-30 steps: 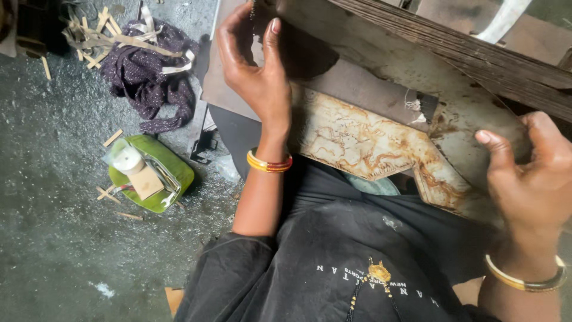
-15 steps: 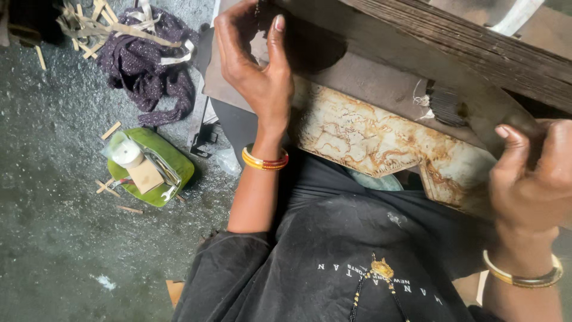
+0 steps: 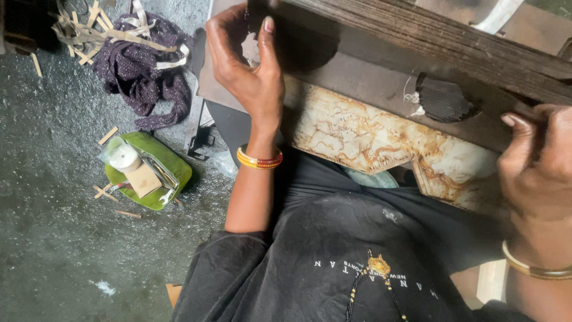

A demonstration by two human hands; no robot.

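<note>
Two hands' fingers pinching the dark plank (image 3: 429,42); green tray (image 3: 173,170) with white roll (image 3: 124,158), cardboard block (image 3: 143,180).

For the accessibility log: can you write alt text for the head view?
Seen from above, a person's left hand and right hand grip a dark wooden frame above a rust-stained panel. A green tray of small items and purple cloth lie on the grey floor.
</note>
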